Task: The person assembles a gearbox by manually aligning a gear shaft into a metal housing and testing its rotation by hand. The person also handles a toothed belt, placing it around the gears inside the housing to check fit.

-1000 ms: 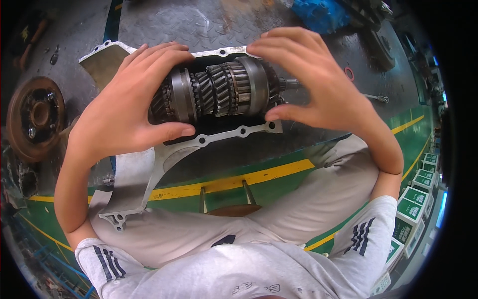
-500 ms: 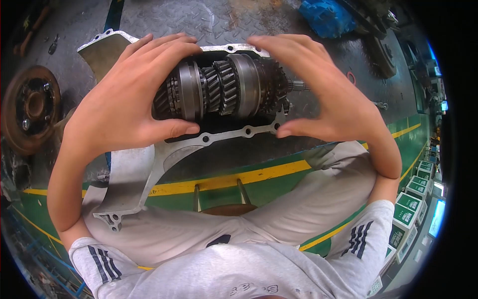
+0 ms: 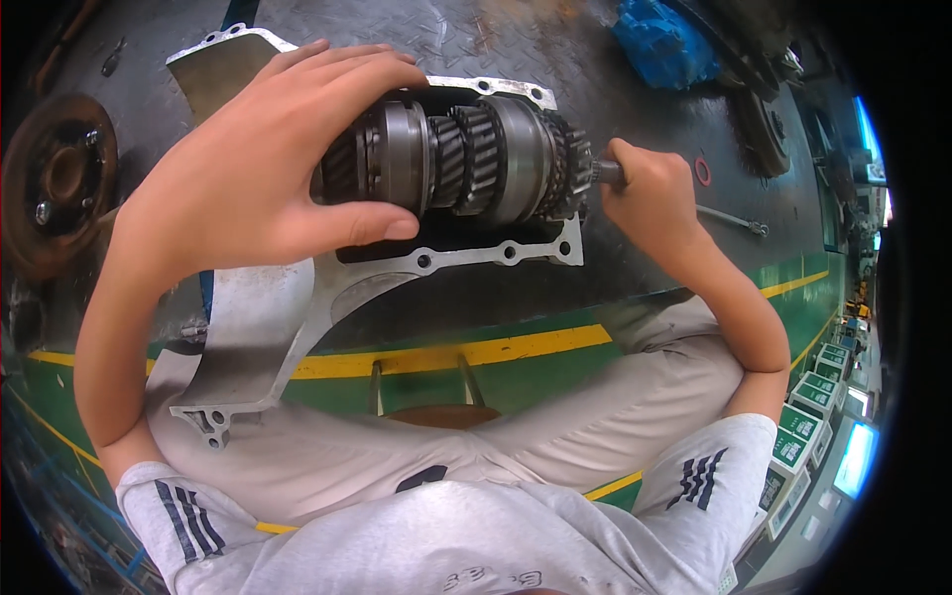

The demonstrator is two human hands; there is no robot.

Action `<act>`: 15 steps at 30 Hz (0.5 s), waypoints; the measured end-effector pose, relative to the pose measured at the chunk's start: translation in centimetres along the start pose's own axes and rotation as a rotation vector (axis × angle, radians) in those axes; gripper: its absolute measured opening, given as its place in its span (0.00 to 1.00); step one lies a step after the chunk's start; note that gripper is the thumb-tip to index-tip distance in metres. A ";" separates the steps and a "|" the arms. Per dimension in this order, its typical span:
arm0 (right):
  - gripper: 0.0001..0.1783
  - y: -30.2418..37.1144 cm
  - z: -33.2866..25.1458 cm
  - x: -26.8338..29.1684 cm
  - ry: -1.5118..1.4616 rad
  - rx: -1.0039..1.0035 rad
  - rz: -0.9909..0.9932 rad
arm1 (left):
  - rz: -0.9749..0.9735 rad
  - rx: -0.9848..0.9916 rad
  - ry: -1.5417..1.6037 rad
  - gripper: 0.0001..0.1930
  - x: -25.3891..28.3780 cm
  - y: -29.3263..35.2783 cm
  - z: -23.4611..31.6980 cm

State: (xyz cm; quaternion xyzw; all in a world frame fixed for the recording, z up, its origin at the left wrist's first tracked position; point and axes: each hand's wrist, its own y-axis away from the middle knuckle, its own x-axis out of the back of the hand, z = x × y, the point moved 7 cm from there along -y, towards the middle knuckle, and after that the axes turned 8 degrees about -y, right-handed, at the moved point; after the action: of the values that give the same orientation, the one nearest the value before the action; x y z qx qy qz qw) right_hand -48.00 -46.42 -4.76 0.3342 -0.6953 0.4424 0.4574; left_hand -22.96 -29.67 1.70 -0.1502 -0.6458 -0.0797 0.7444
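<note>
A metal gearbox housing lies open on the dark plate surface, with a row of flanged bolt holes along its near and far edges. Inside sits a gear shaft carrying several helical gears and wide steel rings. Spread across the left part of the housing, my left hand has its fingers at the far edge and its thumb stretched over the near side, beside the gears. My right hand is closed around the shaft's right end, which sticks out past the housing.
At the left stands a rusty round hub or disc. A blue plastic-wrapped bundle lies at the far right, near dark metal parts. Further right are a red ring and a wrench-like metal rod. Below, a stool shows.
My right hand has left the housing's right end and closed around the shaft end. My left hand stays across the housing. The view has shifted slightly.
</note>
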 end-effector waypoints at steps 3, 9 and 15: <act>0.10 -1.4 0.5 0.1 -0.262 -0.148 -0.350 | -0.017 -0.004 0.016 0.50 0.1 -0.1 -0.2; 0.13 -3.6 1.8 -2.1 -0.494 -0.288 -1.179 | 0.015 -0.025 -0.038 0.51 -0.2 -0.4 0.3; 0.07 -2.8 0.8 -0.7 -0.454 -0.204 -0.762 | 0.020 -0.010 -0.006 0.51 0.0 -0.2 0.4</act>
State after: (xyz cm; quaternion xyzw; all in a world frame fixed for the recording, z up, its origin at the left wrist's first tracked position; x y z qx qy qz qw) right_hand -45.62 -48.21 -4.71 0.6078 -0.6455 0.0874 0.4541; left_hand -23.43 -29.68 1.76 -0.1606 -0.6460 -0.0751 0.7425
